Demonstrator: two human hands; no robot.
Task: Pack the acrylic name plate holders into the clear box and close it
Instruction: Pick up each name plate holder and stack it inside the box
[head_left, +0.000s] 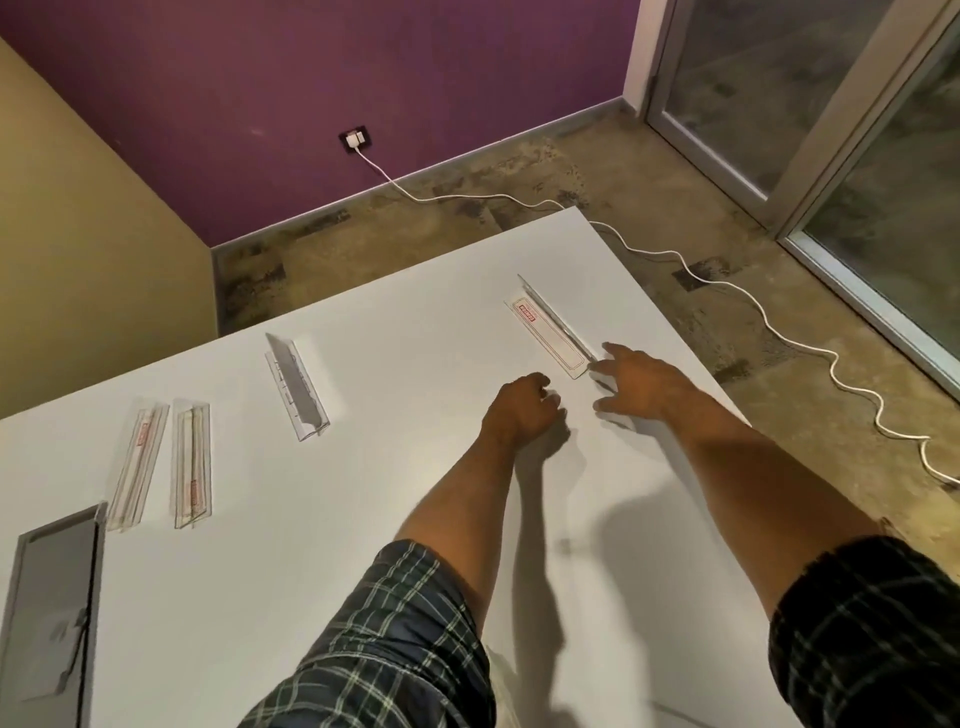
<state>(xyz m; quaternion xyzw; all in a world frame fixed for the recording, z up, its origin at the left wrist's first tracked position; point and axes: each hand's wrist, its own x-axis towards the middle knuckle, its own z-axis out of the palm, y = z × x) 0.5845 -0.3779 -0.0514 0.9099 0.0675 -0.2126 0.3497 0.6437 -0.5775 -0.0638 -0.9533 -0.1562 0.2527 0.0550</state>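
Four holders (553, 332) on table (260, 545); red labels (527, 312) illegible.

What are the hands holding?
Nothing. The right hand spreads its fingers at the near end of the clear acrylic name plate holder with the red label; the left hand is curled, empty.

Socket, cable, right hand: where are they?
socket (356, 139), head view, its middle, at the plug
cable (735, 288), head view, a bend on the floor
right hand (641, 387), head view, back of the hand
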